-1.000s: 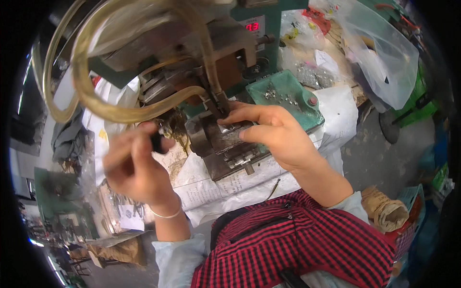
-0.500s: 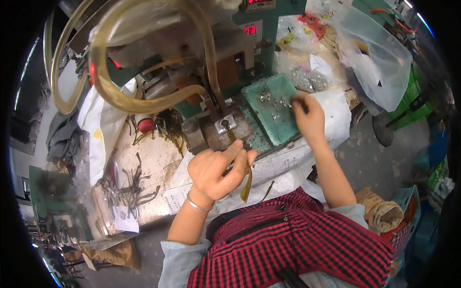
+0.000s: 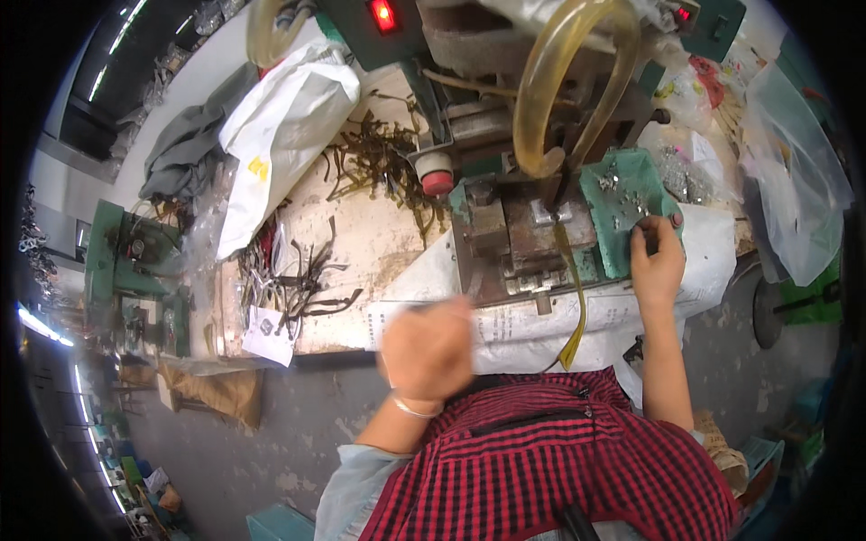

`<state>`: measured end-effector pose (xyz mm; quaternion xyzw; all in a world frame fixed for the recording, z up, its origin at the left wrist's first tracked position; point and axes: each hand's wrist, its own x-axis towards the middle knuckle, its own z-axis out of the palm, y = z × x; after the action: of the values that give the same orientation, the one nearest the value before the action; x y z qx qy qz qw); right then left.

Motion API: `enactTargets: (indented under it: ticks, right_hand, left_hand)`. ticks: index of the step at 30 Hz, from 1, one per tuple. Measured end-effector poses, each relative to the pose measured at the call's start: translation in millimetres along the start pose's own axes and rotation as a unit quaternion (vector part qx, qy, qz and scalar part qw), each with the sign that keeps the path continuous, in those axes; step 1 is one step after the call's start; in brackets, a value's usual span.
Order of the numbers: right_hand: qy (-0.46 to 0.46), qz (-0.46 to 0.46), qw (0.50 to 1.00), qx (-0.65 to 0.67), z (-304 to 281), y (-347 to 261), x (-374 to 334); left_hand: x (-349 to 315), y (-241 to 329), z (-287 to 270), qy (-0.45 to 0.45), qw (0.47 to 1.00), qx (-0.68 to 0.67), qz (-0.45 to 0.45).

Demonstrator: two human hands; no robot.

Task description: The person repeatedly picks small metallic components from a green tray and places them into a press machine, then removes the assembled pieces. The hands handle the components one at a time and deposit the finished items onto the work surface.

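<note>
My left hand (image 3: 428, 350) is smeared by motion over the front edge of the bench, and its fingers cannot be made out. From the small metal die (image 3: 548, 214) of the press, an olive-green strap (image 3: 575, 302) hangs toward my apron, touched by neither hand. At the near right edge of the green tray (image 3: 613, 243), my right hand (image 3: 658, 259) has thumb and fingers pressed together. Whatever they pinch, if anything, is too small to see. Small shiny metal pieces (image 3: 625, 194) lie scattered in that tray.
Thick yellowish tubing (image 3: 532, 99) loops before the press. A red button (image 3: 437, 176) sticks out at its left. Olive straps (image 3: 383, 153) pile up behind a bunch of dark straps (image 3: 311, 279), near a white sack (image 3: 293, 126). A clear plastic bag (image 3: 798, 180) hangs at right.
My left hand has left the strap and moved left and back toward me; the strap now hangs from the die. My right hand stays at the tray, nearer its front edge. The view has turned left.
</note>
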<state>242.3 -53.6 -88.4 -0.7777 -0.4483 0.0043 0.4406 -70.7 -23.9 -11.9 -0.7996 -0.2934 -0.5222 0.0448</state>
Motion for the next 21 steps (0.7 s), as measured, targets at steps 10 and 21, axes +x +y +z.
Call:
enactTargets:
  ticks: [10, 21]
  right_hand:
    - [-0.025, 0.021, 0.986, 0.164, 6.3, -25.7, 13.3]
    - [0.053, 0.014, 0.986, 0.157, -42.4, -21.4, -17.6]
  left_hand:
    - [-8.3, -183.2, 53.9, -0.230, 0.934, 0.226, -0.155]
    - [4.7, -155.7, 14.0, 0.055, 0.841, -0.329, -0.425]
